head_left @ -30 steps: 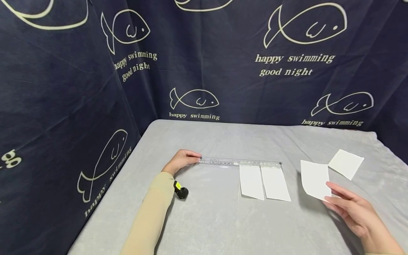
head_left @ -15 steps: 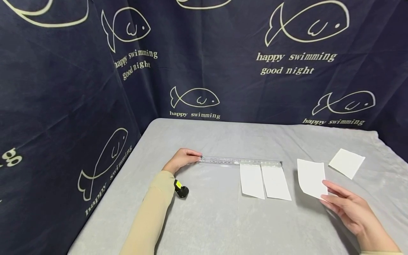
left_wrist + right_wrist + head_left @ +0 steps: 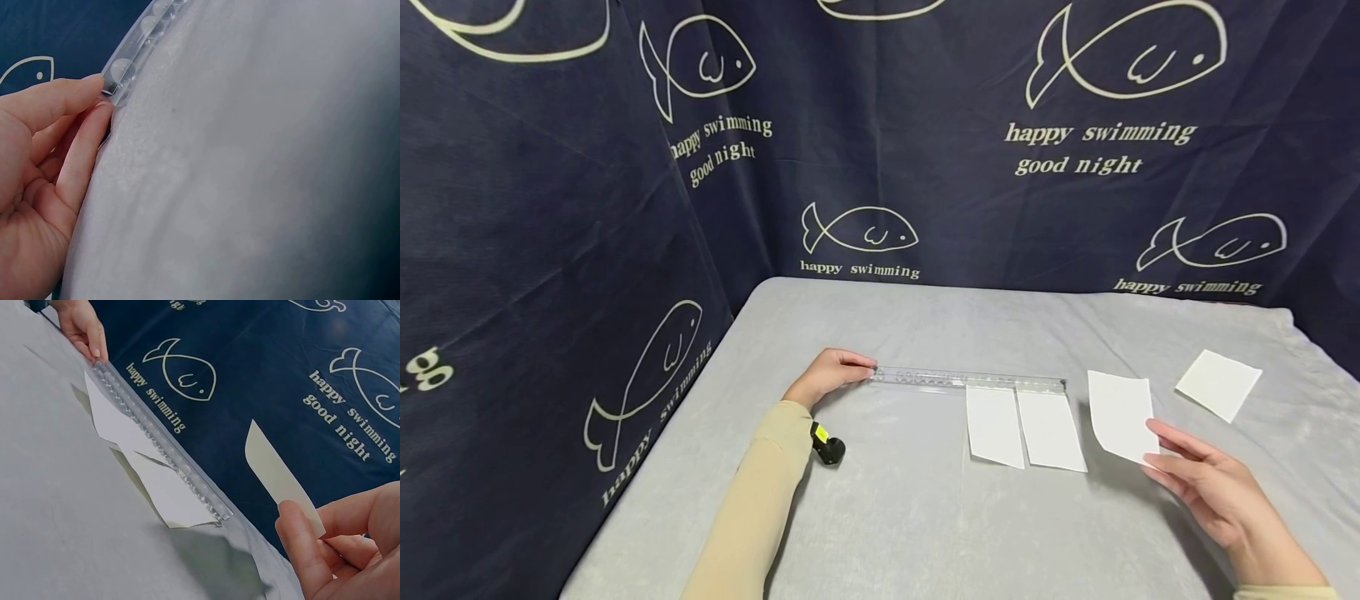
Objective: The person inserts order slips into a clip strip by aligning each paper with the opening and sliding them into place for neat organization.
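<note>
With thumb and fingers my left hand [image 3: 829, 377] pinches the left end of a long clear plastic strip [image 3: 925, 379], which has round bead-like discs along it and dark ends. The left wrist view shows this grip on the strip [image 3: 122, 72] close up. Side by side, two white paper slips [image 3: 995, 425] have their top edges at the strip's right half. Over the table, right of these slips, my right hand [image 3: 1213, 492] pinches a slightly curled white paper slip [image 3: 1120, 415] by its lower right edge. In the right wrist view the held slip [image 3: 278, 472] is apart from the strip.
Another pale paper piece [image 3: 1219, 385] lies to the far right on the grey cloth-covered table [image 3: 895, 517]. A black device with a yellow label [image 3: 829, 446] sits at my left wrist. Dark blue fish-print curtains [image 3: 955, 208] stand behind and to the left of the table.
My right hand has moved a little to the left with its paper slip, closer to the strip. The left hand, the strip and the two slips at it have stayed in place.
</note>
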`<state>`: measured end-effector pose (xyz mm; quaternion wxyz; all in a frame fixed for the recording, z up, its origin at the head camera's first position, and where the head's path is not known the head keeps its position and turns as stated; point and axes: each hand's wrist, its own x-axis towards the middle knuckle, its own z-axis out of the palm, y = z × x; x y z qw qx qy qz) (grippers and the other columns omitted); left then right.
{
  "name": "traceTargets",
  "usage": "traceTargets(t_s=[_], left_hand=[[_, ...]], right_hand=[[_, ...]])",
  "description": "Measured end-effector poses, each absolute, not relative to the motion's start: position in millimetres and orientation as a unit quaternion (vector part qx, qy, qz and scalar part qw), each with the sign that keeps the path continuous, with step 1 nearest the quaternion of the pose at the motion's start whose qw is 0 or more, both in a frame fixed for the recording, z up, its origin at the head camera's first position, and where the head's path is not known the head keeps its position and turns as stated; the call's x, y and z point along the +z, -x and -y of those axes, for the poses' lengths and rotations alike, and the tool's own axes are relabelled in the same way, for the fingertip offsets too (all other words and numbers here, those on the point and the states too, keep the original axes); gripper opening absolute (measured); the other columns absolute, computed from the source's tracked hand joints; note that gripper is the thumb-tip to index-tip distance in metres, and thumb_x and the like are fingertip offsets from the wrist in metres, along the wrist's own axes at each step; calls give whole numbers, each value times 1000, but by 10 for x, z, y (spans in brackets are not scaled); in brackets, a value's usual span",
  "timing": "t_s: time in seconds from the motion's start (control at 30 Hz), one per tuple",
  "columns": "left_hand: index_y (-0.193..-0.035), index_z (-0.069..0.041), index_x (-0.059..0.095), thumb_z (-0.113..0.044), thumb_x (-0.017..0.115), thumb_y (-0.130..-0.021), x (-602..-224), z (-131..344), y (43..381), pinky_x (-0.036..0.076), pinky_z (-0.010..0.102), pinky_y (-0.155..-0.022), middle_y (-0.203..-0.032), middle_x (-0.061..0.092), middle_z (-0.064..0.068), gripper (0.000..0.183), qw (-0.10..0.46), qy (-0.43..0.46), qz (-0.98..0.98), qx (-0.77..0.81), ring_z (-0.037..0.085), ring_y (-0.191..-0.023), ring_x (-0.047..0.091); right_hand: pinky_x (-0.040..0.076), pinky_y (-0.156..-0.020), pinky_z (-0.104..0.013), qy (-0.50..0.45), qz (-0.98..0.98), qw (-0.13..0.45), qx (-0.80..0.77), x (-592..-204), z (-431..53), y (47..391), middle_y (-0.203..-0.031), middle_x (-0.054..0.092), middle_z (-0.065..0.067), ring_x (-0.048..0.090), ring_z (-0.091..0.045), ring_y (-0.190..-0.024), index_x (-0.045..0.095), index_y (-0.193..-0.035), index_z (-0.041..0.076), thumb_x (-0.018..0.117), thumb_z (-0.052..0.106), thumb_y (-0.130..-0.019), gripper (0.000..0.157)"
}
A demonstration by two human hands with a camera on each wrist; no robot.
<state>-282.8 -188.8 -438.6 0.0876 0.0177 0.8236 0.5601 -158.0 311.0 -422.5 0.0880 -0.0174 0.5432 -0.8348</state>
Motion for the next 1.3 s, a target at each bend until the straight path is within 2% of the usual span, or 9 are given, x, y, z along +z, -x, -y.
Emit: traceTargets(t_s=[0.57,1.3], left_hand=[[-99,-14,75,-18,76,-79,-4391,1897,2807,48,25,-76,-105,68,0,21,83,-23,-826,557,12,-96,59],[-99,-15,75,-19,76,-78,-4363,1893,2819,47,28,-85,-105,68,-2,21,86,-23,-824,559,13,-104,58]], right_hand=[[52,-76,-29,21,-549,96,-830,-4155,-2894,1556,-104,52,3,63,-14,-86,72,-105,16,47,-21,-85,49],[52,-76,-28,12,-569,108,-815,-4109,-2678,1607,-105,52,5,63,-14,-86,73,-103,18,51,-19,-85,47]])
